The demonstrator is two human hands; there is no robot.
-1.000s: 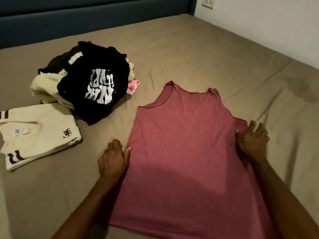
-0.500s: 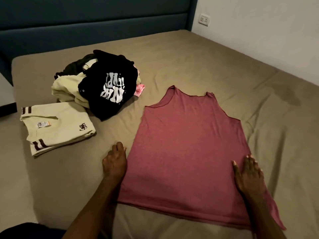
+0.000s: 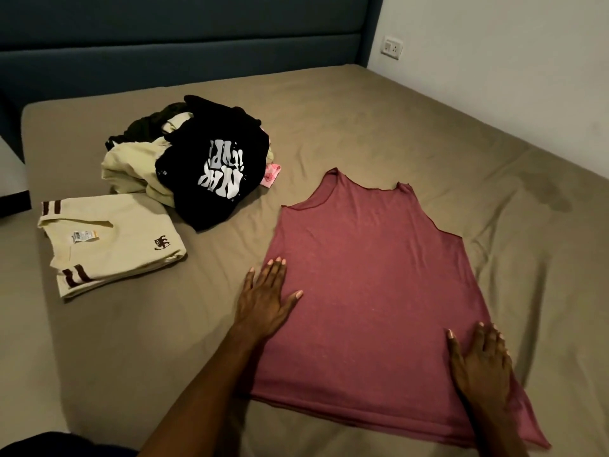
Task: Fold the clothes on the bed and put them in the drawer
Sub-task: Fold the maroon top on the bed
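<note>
Olive-brown sheet covers the bed (image 3: pixel 379 127), and on it, nearest the camera, a pink tank top (image 3: pixel 372 285) lies spread flat, neck away from the person, hem toward them. Both hands press it with straight, spread fingers and grip nothing: the left hand (image 3: pixel 265 298) sits on the top's left edge, half on the sheet, while the right hand (image 3: pixel 479 361) rests on the lower right side near the hem. Thin, soft knit like this looks light and limp, likely to slide and wrinkle rather than hold a crease, so the side edges and shoulder straps appear the best places to pinch for a lengthwise fold. Left of the top, well apart, a folded cream shirt (image 3: pixel 112 245) with brown stripes lies on the sheet. Beyond it sits an unfolded pile (image 3: pixel 138 159), topped by a black shirt (image 3: pixel 214 173) with white lettering. Farther back stand a dark blue headboard (image 3: pixel 181 44) and a white wall with a socket (image 3: pixel 391 47). No drawer is visible.
</note>
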